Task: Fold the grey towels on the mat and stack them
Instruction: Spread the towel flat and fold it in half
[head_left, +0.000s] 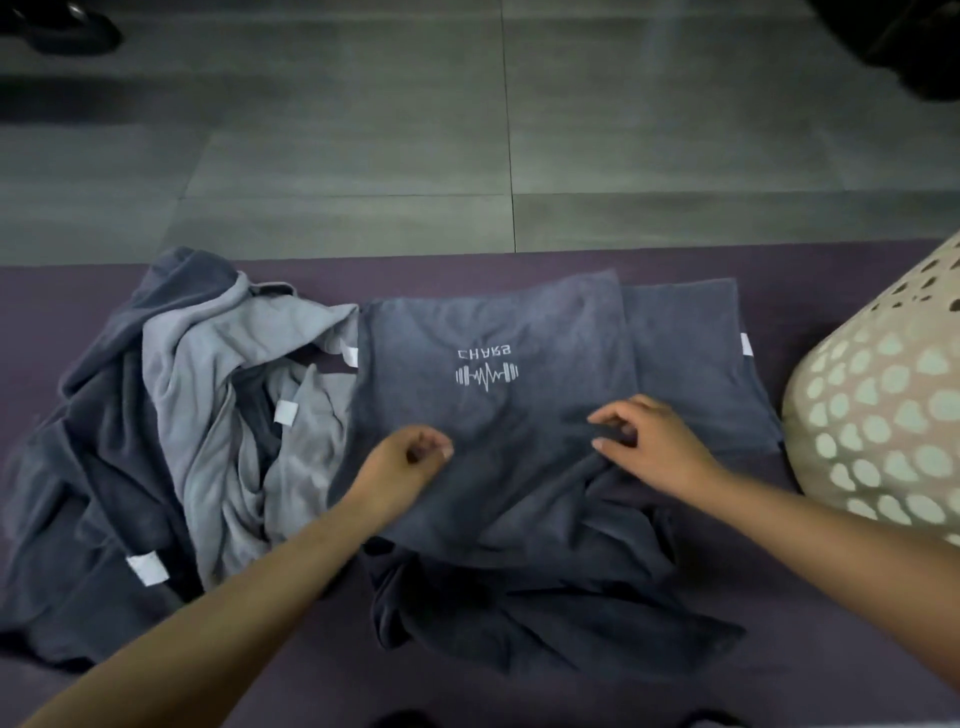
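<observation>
Entry: dark grey towel (498, 374) lies spread on the purple mat (62, 312), white logo facing up and reading reversed from my view; its near part is bunched and hangs in loose folds toward me. My left hand (410, 457) has its fingers curled at the towel's near-left region, seemingly pinching cloth, though the exact grip is hard to make out; my right hand (644, 441) pinches a ridge of the same towel between thumb and fingertips.

Judged step: gathering the near edge for the next fold. To do it well I should find both true corners first; pull the cloth taut between the hands; lay edge onto edge squarely; smooth outward so no crease is trapped.

A flat folded towel (691, 343), same dark grey, sits under the far-right side, white tag at its edge. Left, a heap of unfolded towels (171, 415), dark and pale grey, soft, limp, matte terry with white tags. Perforated cream basket (883, 405) at right, rigid and rounded; grey tiled floor (363, 130) beyond.
</observation>
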